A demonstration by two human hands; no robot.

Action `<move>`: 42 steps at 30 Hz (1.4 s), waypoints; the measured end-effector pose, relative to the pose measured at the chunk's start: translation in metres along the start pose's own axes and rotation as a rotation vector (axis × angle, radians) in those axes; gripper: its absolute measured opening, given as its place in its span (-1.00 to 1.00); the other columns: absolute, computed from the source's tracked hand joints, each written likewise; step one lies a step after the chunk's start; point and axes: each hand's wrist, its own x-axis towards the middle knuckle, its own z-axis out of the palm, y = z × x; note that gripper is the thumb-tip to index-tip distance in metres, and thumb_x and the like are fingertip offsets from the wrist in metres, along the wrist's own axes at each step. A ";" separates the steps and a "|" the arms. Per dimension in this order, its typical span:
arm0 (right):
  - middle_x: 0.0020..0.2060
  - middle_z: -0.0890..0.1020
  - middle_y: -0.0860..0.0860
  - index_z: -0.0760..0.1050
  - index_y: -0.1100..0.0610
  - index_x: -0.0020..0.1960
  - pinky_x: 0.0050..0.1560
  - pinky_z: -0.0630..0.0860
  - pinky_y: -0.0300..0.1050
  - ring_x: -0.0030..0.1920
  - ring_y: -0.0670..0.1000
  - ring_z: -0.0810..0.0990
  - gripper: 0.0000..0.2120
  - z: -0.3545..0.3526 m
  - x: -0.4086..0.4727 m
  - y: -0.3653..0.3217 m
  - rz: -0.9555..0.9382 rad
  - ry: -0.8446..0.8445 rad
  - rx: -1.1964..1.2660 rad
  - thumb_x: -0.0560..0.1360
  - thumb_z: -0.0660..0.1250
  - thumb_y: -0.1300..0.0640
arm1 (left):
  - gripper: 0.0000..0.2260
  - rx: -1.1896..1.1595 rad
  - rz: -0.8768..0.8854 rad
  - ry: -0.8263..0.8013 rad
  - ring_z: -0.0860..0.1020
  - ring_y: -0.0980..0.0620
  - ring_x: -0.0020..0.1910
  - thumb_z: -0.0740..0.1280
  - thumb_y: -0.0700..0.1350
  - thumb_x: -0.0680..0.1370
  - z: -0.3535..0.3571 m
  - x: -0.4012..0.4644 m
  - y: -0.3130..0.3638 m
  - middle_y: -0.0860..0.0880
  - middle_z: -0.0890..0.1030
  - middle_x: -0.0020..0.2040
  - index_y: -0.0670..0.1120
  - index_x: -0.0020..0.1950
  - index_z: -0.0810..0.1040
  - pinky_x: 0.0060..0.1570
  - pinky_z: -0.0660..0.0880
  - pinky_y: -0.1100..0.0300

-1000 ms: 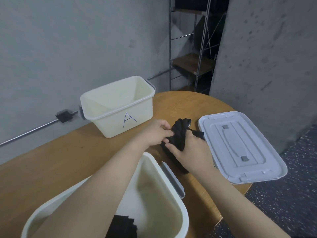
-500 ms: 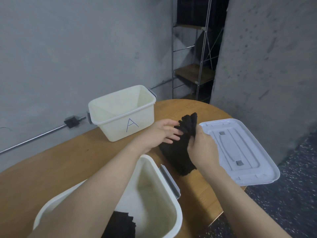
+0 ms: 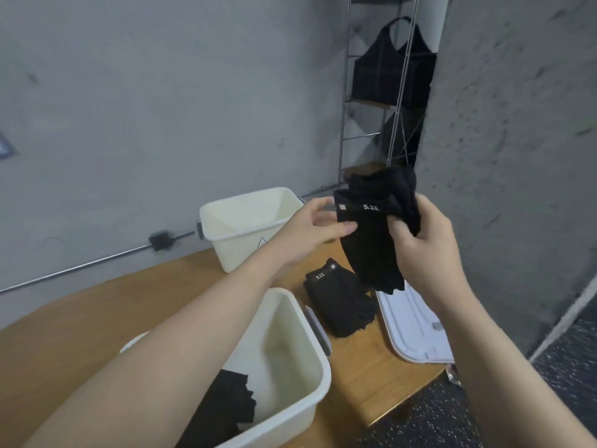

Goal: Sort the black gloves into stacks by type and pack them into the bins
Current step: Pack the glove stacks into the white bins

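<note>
A: Where are the gloves seen?

B: One glove (image 3: pixel 376 234) is held up at centre right of the frame, above the table. Its cuff is pinched by the left hand (image 3: pixel 315 232), and its bunched upper part is gripped by the curled fingers of the right hand (image 3: pixel 423 247). A stack (image 3: pixel 340 300) is laid on the table just below it. More black gloves (image 3: pixel 223 412) are seen in the near bin (image 3: pixel 310 360), bottom centre.

A: And around them?

B: A far bin (image 3: pixel 239 234) is set at the table's back edge, and a white lid (image 3: pixel 416 331) lies at right. The table (image 3: pixel 80 315) is of round, tan wood. Grey concrete walls are seen behind, with a conduit (image 3: pixel 97 261) at left and a metal shelf (image 3: pixel 397 101) holding a dark bag at upper right. A dark speckled floor (image 3: pixel 565 350) is seen at lower right.
</note>
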 end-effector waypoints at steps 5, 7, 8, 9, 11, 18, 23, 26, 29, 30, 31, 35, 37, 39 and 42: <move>0.09 0.72 0.07 0.59 0.13 0.23 0.13 0.67 0.04 0.11 0.06 0.71 -0.79 0.003 -0.018 -0.043 0.233 -0.240 0.584 0.67 0.25 0.27 | -0.47 -0.372 0.017 -0.064 0.64 -0.03 0.27 0.38 0.10 0.53 -0.010 -0.060 0.035 -0.12 0.67 0.29 -0.18 0.40 0.55 0.29 0.56 0.13; 0.12 0.72 0.11 0.56 0.18 0.28 0.13 0.67 0.04 0.13 0.10 0.71 -0.77 0.013 -0.030 -0.054 0.293 -0.323 0.713 0.68 0.23 0.27 | -0.45 -0.431 -0.019 -0.061 0.65 -0.05 0.25 0.35 0.17 0.49 -0.017 -0.086 0.042 -0.12 0.68 0.26 -0.15 0.35 0.59 0.30 0.56 0.06; 0.12 0.72 0.12 0.55 0.19 0.30 0.13 0.67 0.05 0.13 0.11 0.71 -0.77 0.019 -0.036 -0.057 0.316 -0.354 0.744 0.68 0.23 0.26 | -0.45 -0.422 -0.040 -0.045 0.66 -0.06 0.25 0.34 0.20 0.48 -0.021 -0.099 0.044 -0.11 0.69 0.25 -0.13 0.33 0.61 0.32 0.55 0.02; 0.12 0.72 0.11 0.55 0.19 0.30 0.14 0.66 0.05 0.13 0.10 0.71 -0.77 0.026 -0.043 -0.059 0.330 -0.383 0.755 0.68 0.24 0.24 | -0.44 -0.403 -0.055 -0.014 0.66 -0.07 0.24 0.34 0.22 0.47 -0.026 -0.111 0.043 -0.10 0.69 0.24 -0.13 0.33 0.61 0.33 0.53 -0.01; 0.12 0.73 0.07 0.56 0.15 0.29 0.16 0.65 0.04 0.14 0.07 0.71 -0.78 0.041 -0.058 -0.059 0.321 -0.443 0.731 0.67 0.28 0.19 | -0.47 -0.365 -0.050 0.068 0.66 -0.07 0.24 0.35 0.19 0.52 -0.034 -0.131 0.033 -0.10 0.70 0.23 -0.15 0.33 0.61 0.37 0.51 -0.04; 0.16 0.70 -0.12 0.53 0.00 0.33 0.17 0.63 -0.04 0.16 -0.10 0.68 -0.71 0.081 -0.094 -0.029 0.211 -0.583 0.401 0.62 0.39 0.06 | -0.59 -0.229 -0.082 0.209 0.64 -0.05 0.28 0.49 -0.01 0.53 -0.061 -0.190 -0.026 -0.02 0.68 0.27 -0.05 0.36 0.59 0.39 0.46 -0.24; 0.15 0.71 -0.04 0.48 0.05 0.38 0.05 0.63 -0.21 0.13 -0.09 0.69 -0.61 0.083 -0.104 -0.008 0.180 -0.637 0.353 0.58 0.42 0.23 | -0.65 -0.217 -0.158 0.229 0.65 -0.03 0.25 0.47 -0.17 0.56 -0.067 -0.207 -0.048 0.04 0.68 0.25 0.00 0.33 0.60 0.32 0.52 -0.23; 0.17 0.70 -0.11 0.51 0.03 0.37 0.23 0.59 -0.08 0.20 -0.12 0.65 -0.61 0.083 -0.102 0.003 0.090 -0.675 0.203 0.57 0.44 0.21 | -0.67 -0.242 -0.191 0.213 0.67 -0.01 0.21 0.44 -0.18 0.58 -0.062 -0.208 -0.055 0.03 0.70 0.22 0.02 0.33 0.59 0.18 0.59 -0.08; 0.12 0.69 -0.16 0.51 -0.02 0.36 0.25 0.56 -0.11 0.19 -0.19 0.62 -0.61 0.083 -0.100 0.012 -0.020 -0.670 0.004 0.56 0.46 0.13 | -0.68 -0.270 -0.239 0.215 0.67 -0.01 0.22 0.43 -0.16 0.60 -0.057 -0.206 -0.064 0.04 0.70 0.22 0.01 0.35 0.57 0.23 0.59 -0.11; 0.11 0.68 -0.17 0.50 -0.03 0.37 0.24 0.54 -0.16 0.19 -0.20 0.60 -0.60 0.083 -0.099 0.014 -0.039 -0.668 -0.050 0.56 0.46 0.11 | -0.68 -0.285 -0.265 0.214 0.67 0.00 0.21 0.43 -0.15 0.61 -0.056 -0.204 -0.067 0.04 0.70 0.21 0.01 0.36 0.56 0.25 0.59 -0.12; 0.12 0.67 -0.18 0.48 -0.05 0.39 0.23 0.52 -0.20 0.21 -0.20 0.58 -0.58 0.083 -0.098 0.015 -0.049 -0.670 -0.091 0.56 0.45 0.09 | -0.68 -0.299 -0.291 0.211 0.67 0.01 0.21 0.42 -0.14 0.61 -0.055 -0.202 -0.069 0.05 0.70 0.21 0.02 0.36 0.56 0.25 0.58 -0.12; 0.16 0.63 -0.12 0.40 -0.10 0.46 0.26 0.47 -0.11 0.27 -0.08 0.53 -0.49 0.084 -0.093 0.024 -0.055 -0.691 -0.175 0.56 0.45 0.03 | -0.68 -0.336 -0.341 0.224 0.68 0.05 0.19 0.43 -0.13 0.61 -0.050 -0.196 -0.078 0.06 0.70 0.21 0.04 0.36 0.56 0.19 0.62 -0.09; 0.17 0.61 -0.15 0.37 -0.08 0.50 0.23 0.40 -0.18 0.28 -0.09 0.51 -0.46 0.085 -0.090 0.029 -0.048 -0.714 -0.184 0.57 0.45 0.04 | -0.69 -0.357 -0.348 0.259 0.69 0.05 0.17 0.43 -0.13 0.61 -0.047 -0.194 -0.082 0.09 0.71 0.20 0.04 0.35 0.57 0.17 0.63 -0.09; 0.17 0.61 -0.18 0.35 -0.06 0.51 0.18 0.35 -0.34 0.27 -0.11 0.50 -0.45 0.085 -0.086 0.035 -0.043 -0.728 -0.190 0.58 0.44 0.05 | -0.71 -0.374 -0.366 0.300 0.70 0.05 0.15 0.43 -0.13 0.61 -0.044 -0.191 -0.086 0.09 0.72 0.16 0.03 0.33 0.58 0.17 0.62 -0.11; 0.18 0.60 -0.22 0.35 -0.08 0.51 0.10 0.26 -0.59 0.22 -0.20 0.47 -0.47 0.085 -0.085 0.042 -0.015 -0.737 -0.174 0.59 0.42 0.07 | -0.72 -0.371 -0.395 0.329 0.71 0.04 0.12 0.44 -0.11 0.61 -0.041 -0.189 -0.093 0.07 0.73 0.14 0.00 0.32 0.58 0.22 0.60 -0.17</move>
